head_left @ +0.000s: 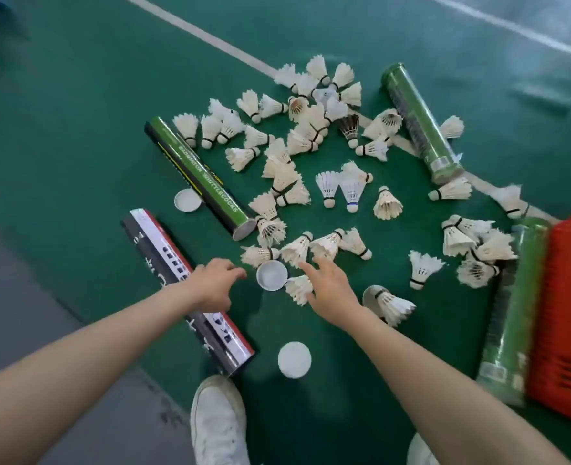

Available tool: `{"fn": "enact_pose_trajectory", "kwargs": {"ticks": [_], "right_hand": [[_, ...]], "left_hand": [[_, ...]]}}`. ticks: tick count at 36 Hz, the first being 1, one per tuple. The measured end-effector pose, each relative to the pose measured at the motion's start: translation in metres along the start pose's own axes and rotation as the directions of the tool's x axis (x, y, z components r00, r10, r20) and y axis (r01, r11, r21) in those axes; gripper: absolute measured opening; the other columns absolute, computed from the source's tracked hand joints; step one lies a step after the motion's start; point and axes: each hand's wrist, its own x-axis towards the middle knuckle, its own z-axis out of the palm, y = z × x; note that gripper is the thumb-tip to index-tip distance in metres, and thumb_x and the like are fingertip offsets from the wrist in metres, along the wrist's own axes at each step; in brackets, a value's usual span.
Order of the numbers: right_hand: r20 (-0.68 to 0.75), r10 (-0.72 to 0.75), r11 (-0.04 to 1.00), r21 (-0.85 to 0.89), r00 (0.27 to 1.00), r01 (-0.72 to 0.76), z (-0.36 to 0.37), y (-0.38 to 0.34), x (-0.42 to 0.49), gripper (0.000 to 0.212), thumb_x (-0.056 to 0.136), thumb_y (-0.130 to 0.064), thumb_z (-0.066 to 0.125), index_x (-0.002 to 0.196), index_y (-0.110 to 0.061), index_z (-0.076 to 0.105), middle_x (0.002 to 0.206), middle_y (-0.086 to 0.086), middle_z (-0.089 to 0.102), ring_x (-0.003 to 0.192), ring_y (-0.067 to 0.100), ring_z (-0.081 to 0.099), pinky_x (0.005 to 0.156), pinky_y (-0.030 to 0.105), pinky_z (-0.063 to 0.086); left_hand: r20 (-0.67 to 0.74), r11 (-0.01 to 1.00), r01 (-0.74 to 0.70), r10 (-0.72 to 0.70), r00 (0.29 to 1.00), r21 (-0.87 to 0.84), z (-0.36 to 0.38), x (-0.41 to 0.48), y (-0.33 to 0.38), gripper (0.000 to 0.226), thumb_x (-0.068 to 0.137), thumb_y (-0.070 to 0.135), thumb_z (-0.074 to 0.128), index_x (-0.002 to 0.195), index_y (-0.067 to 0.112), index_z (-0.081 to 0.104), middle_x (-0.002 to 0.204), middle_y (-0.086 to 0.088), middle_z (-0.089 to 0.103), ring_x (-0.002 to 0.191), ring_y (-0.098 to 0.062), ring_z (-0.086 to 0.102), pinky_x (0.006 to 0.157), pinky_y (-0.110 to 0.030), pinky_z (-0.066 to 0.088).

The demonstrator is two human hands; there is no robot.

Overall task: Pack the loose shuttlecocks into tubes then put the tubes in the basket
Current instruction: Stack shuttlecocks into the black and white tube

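Several loose white shuttlecocks (311, 135) lie scattered on the green court floor. A black, white and red tube (163, 250) lies at the lower left, and my left hand (215, 283) hovers over its middle with fingers loosely curled, holding nothing. My right hand (331, 290) reaches with fingers spread over a shuttlecock (299, 288) next to a white cap (272, 275). A green-and-black tube (203, 179) lies open-ended at the centre left. Two green tubes lie at the upper right (421, 122) and along the red basket (512, 313).
The red plastic basket (566, 313) stands at the right edge. Loose white caps lie near my shoe (294, 360) and beside the green-and-black tube (187, 200). My white shoes (218, 421) are at the bottom. A white court line (210, 36) crosses the floor.
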Motion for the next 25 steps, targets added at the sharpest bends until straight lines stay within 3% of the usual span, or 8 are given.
{"fn": "enact_pose_trajectory", "kwargs": {"ticks": [4, 8, 11, 16, 20, 25], "right_hand": [[0.104, 0.004, 0.999, -0.043, 0.995, 0.001, 0.022, -0.022, 0.006, 0.057, 0.087, -0.009, 0.048, 0.143, -0.013, 0.034, 0.145, 0.013, 0.032, 0.140, 0.031, 0.020, 0.113, 0.044, 0.023], [0.144, 0.021, 0.999, -0.027, 0.989, -0.018, 0.034, -0.024, 0.012, 0.051, 0.085, -0.005, 0.049, 0.135, -0.008, 0.041, 0.139, 0.014, 0.036, 0.136, 0.031, 0.023, 0.107, 0.042, 0.032], [0.150, 0.002, 0.999, 0.038, 0.989, -0.008, 0.036, -0.017, 0.012, 0.050, 0.088, -0.001, 0.046, 0.137, -0.008, 0.041, 0.142, 0.014, 0.034, 0.138, 0.030, 0.020, 0.110, 0.039, 0.030], [0.037, 0.067, 0.979, 0.189, 0.997, -0.073, 0.026, -0.006, 0.007, 0.031, 0.094, -0.023, 0.057, 0.120, -0.007, 0.053, 0.131, 0.009, 0.044, 0.131, 0.025, 0.028, 0.109, 0.032, 0.024], [-0.045, 0.147, 0.956, 0.262, 0.988, -0.130, 0.000, -0.006, 0.001, 0.031, 0.092, -0.025, 0.062, 0.115, -0.006, 0.055, 0.129, 0.008, 0.044, 0.129, 0.024, 0.031, 0.107, 0.031, 0.027], [-0.046, 0.086, 0.982, 0.169, 0.995, -0.077, -0.052, -0.012, -0.005, 0.033, 0.088, -0.021, 0.066, 0.116, -0.006, 0.056, 0.128, 0.011, 0.043, 0.128, 0.026, 0.034, 0.106, 0.030, 0.027]], "left_hand": [[0.108, 0.946, -0.057, 0.024, 0.994, 0.318, 0.030, -0.018, -0.017, 0.069, 0.086, 0.014, 0.058, 0.146, 0.025, 0.027, 0.149, -0.009, 0.026, 0.143, -0.027, 0.012, 0.114, -0.057, 0.011], [0.064, 0.928, -0.082, 0.063, 0.996, 0.363, 0.052, -0.020, -0.032, 0.069, 0.088, 0.009, 0.053, 0.148, 0.027, 0.023, 0.153, -0.008, 0.020, 0.145, -0.025, 0.007, 0.114, -0.060, 0.003], [0.015, 0.914, -0.110, 0.112, 0.994, 0.390, 0.060, -0.015, -0.035, 0.068, 0.089, 0.012, 0.054, 0.148, 0.025, 0.023, 0.152, -0.009, 0.022, 0.145, -0.025, 0.008, 0.113, -0.063, 0.000], [-0.039, 0.861, -0.193, 0.239, 0.970, 0.471, 0.067, -0.009, -0.035, 0.064, 0.085, 0.012, 0.054, 0.144, 0.021, 0.031, 0.139, -0.004, 0.041, 0.140, -0.023, 0.026, 0.112, -0.059, -0.009], [-0.155, 0.870, -0.217, 0.312, 0.937, 0.443, 0.052, -0.012, -0.029, 0.075, 0.081, 0.033, 0.060, 0.147, 0.025, 0.025, 0.142, -0.002, 0.039, 0.135, -0.021, 0.034, 0.115, -0.048, -0.009], [-0.427, 0.979, -0.133, 0.189, 0.884, 0.157, 0.019, -0.025, -0.009, 0.088, 0.071, 0.050, 0.068, 0.146, 0.023, 0.032, 0.128, -0.005, 0.046, 0.122, -0.024, 0.046, 0.117, -0.042, 0.009]]}}
